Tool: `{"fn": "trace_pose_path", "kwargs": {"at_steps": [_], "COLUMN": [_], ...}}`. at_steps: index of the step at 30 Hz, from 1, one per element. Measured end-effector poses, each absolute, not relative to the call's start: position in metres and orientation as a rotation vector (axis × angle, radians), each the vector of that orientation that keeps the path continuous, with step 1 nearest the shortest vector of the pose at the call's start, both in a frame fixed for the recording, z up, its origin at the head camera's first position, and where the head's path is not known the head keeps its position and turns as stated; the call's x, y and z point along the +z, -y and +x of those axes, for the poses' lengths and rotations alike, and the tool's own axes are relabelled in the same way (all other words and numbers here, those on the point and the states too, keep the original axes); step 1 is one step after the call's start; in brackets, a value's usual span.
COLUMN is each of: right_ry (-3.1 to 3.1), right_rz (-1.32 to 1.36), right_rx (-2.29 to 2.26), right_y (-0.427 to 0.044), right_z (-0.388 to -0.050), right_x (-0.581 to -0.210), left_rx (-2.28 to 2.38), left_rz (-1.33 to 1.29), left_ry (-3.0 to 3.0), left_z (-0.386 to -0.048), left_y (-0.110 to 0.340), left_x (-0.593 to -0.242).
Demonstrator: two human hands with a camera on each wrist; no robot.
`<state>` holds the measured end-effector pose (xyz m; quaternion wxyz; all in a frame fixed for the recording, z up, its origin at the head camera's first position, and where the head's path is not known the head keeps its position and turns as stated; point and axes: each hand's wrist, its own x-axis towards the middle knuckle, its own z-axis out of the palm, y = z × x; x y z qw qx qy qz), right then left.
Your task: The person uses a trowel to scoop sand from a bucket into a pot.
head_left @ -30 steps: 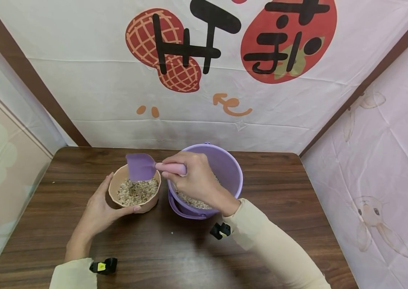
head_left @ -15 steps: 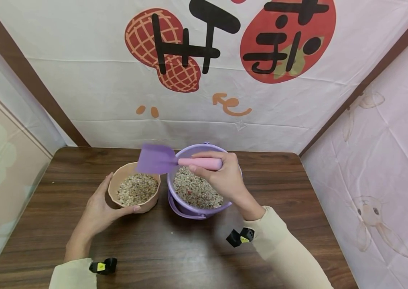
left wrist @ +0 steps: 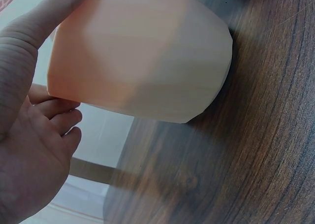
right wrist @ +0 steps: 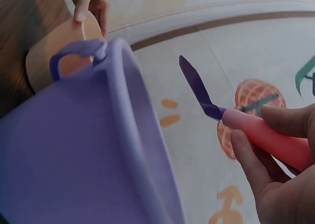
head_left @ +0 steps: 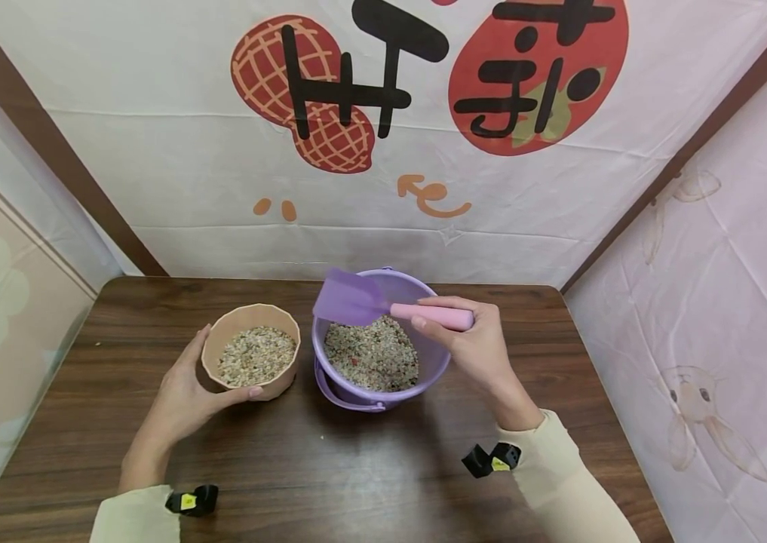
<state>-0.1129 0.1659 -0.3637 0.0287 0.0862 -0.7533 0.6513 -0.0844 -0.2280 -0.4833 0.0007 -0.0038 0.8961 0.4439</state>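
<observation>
A peach-coloured faceted bowl (head_left: 280,385) partly filled with coarse, grain-like gravel (head_left: 256,357) stands on the table's left. My left hand (head_left: 182,401) holds it from the side, thumb at the near rim and fingers round the far left. My right hand (head_left: 485,353) grips the pink handle of a toy shovel (head_left: 432,313). The purple blade (head_left: 352,297) hangs over a purple bucket (head_left: 434,362), clear of the rim in the right wrist view. Similar gravel (head_left: 372,358) with a few red bits lies inside the bucket. The blade carries no visible load.
The brown wood table (head_left: 288,475) has a printed white cloth wall (head_left: 186,173) behind it and cloth at both sides. The bucket's carrying handle (head_left: 339,398) hangs at its near left. A tiny pale speck lies on the tabletop before the bucket.
My right hand has moved right, bringing the shovel from above the bowl to above the bucket. More gravel in the bucket shows now. My left hand and the bowl have stayed put.
</observation>
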Motion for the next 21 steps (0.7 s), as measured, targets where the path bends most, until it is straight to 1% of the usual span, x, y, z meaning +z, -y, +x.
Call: {"fn": "trace_pose_path", "kwargs": {"at_steps": [14, 21], "right_ry": [2.284, 2.329], "right_rz": [0.208, 0.201], "right_rx": [2.129, 2.076], "right_y": [-0.206, -0.216], "right_z": [-0.106, -0.104], "right_x": [-0.390, -0.402], "left_rx": [1.373, 1.354], "left_rz": [-0.012, -0.007], "left_ry": [-2.826, -2.843], "left_z": [-0.085, -0.085], "left_y": [0.229, 0.229], "left_x": [-0.483, -0.483]}}
